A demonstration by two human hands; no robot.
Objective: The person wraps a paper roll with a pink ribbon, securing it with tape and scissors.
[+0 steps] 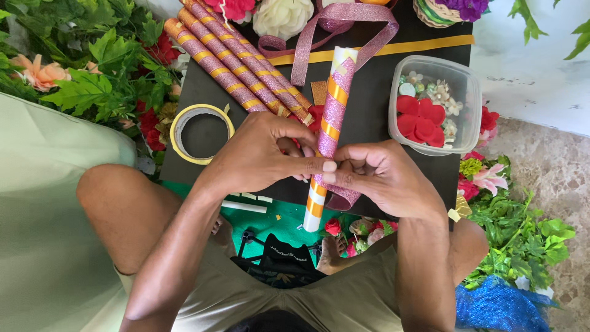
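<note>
Both hands [329, 166] pinch the stick [327, 126] between them — seemingly (pink-wrapped) midway.

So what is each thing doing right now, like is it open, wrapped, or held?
Left hand: pinching the stick.
Right hand: pinching the pink ribbon on the stick.
Stick: partly wrapped in pink glitter ribbon and gold stripes, lower end bare white.
Finished sticks: fully wrapped, lying side by side.
Plastic box: open, holding red and pale flowers.
Tape roll: lying flat.
</note>
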